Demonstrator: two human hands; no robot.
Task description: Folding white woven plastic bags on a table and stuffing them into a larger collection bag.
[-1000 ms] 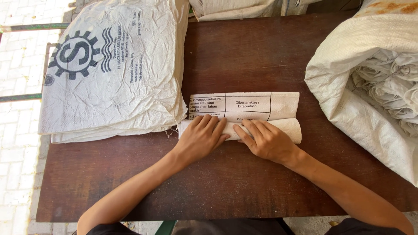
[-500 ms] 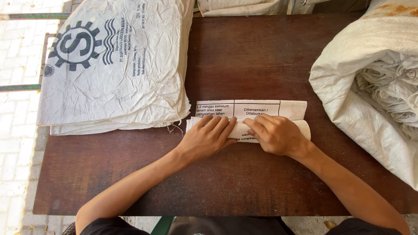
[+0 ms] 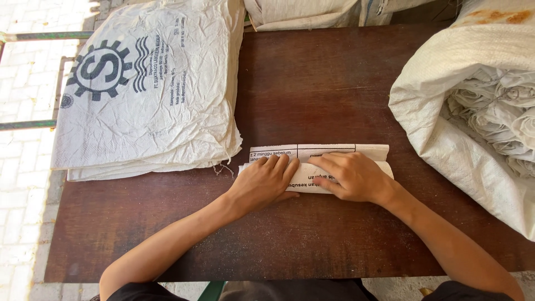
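Note:
A white woven sack with black print (image 3: 317,151) lies folded into a narrow roll on the dark brown wooden table (image 3: 312,83). My left hand (image 3: 267,181) presses flat on the left half of the roll, fingers spread forward. My right hand (image 3: 351,175) presses on the right half, fingers pointing left over the fold. Both palms cover most of the roll; only its top strip and ends show.
A stack of flat white sacks with a dark gear emblem (image 3: 145,89) covers the table's left side. An open white sack full of rolled sacks (image 3: 479,111) sits at the right. More sacks (image 3: 312,11) lie beyond the far edge. Pale paving (image 3: 22,139) is at the left.
The folded sack has become narrower as both hands rolled it a further turn away from me; the visible printed strip has shrunk. The hands stay side by side on it.

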